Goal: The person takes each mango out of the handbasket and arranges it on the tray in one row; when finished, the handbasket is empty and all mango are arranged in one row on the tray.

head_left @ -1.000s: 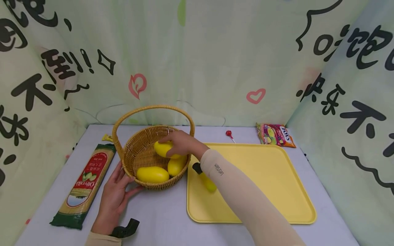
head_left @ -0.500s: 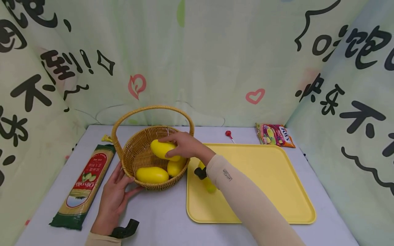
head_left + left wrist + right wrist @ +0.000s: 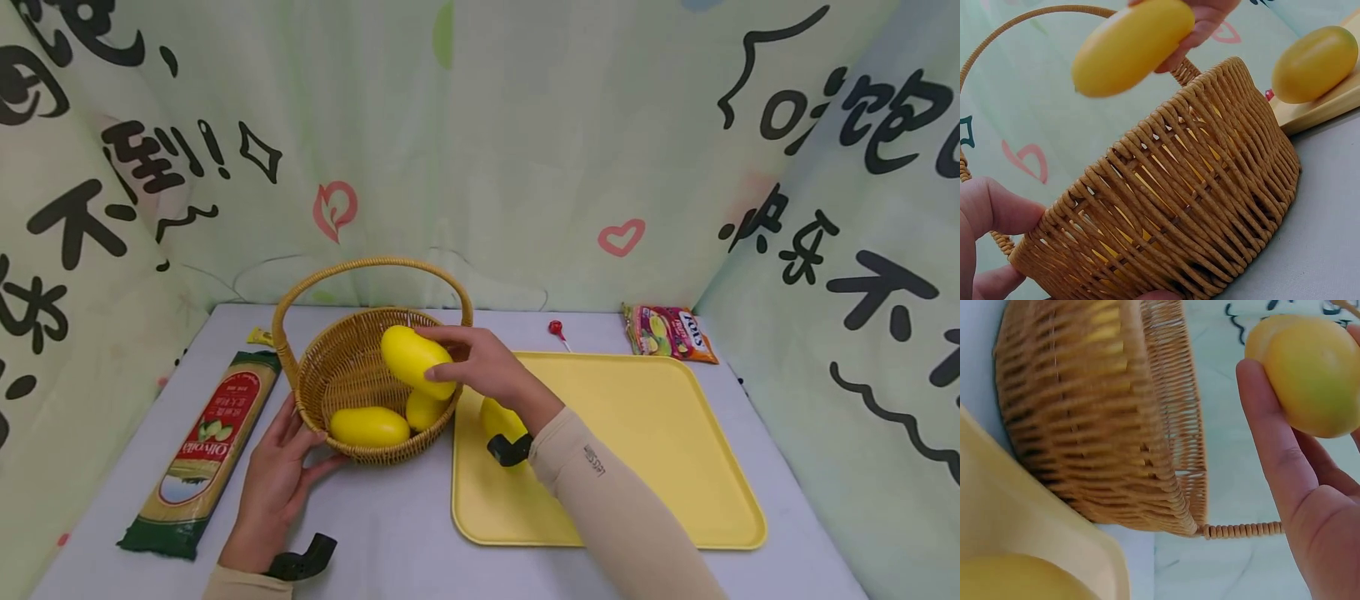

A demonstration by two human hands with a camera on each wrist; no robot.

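A yellow mango (image 3: 417, 361) is gripped by the right hand (image 3: 487, 367), fingers curled round it, and is held in the air just above the rim of the wicker basket (image 3: 341, 367), on the side of the basket that faces the yellow tray (image 3: 660, 442). Inside the basket two more mangoes (image 3: 370, 426) are seen lying on its floor. Just beside the basket, on the near edge of the tray, one mango (image 3: 501, 418) is already laid down, partly hidden by the right forearm. Judged from this, one fruit is out, one is in transit, and two are left in the basket. The basket's outer wall is touched by the left hand (image 3: 273, 479), whose fingers are spread flat against the weave with nothing clamped. On the bench (image 3: 390, 533), a pasta packet (image 3: 202, 437) lies on the far side of the basket from the tray; a lollipop (image 3: 557, 327) and a sweet bag (image 3: 667, 331) lie behind the tray.
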